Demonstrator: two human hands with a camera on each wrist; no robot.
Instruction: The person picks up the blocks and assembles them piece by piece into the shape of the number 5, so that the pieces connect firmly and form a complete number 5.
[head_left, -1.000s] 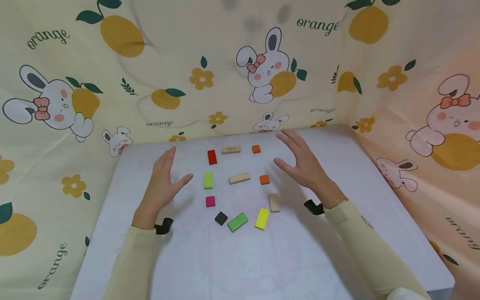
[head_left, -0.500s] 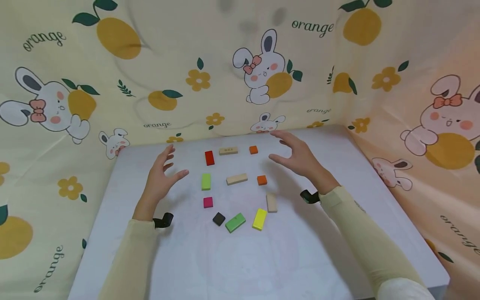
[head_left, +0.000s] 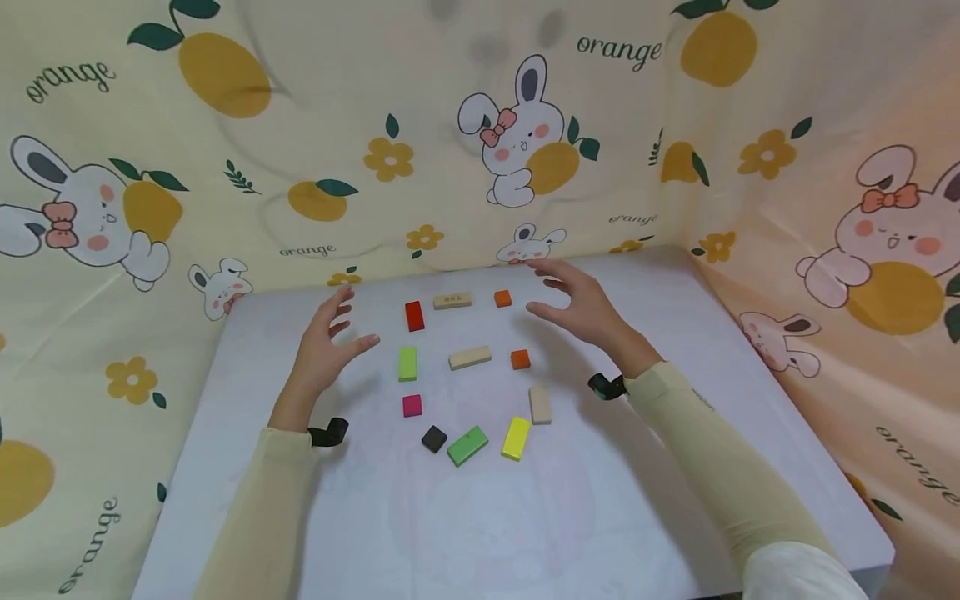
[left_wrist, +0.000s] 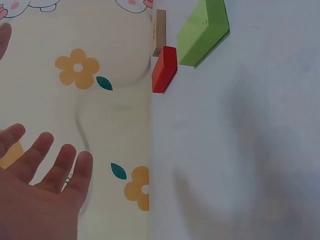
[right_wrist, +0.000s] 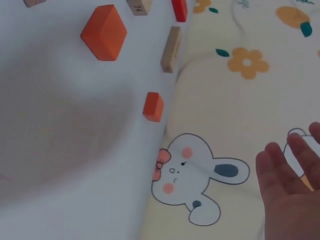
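Nearest the front edge of the white desk, a black square block, a green rectangular block and a yellow rectangular block lie in a loose row. Behind them sit a pink square block and a pale wooden block. Further back lie a lime-green rectangular block, a long plain wooden block and an orange square block. The left hand hovers left of the lime-green block, fingers spread and relaxed, holding nothing. The right hand hovers right of the orange block, equally spread and empty. Near the far edge lie a red rectangular block, a printed wooden block and a small orange block.
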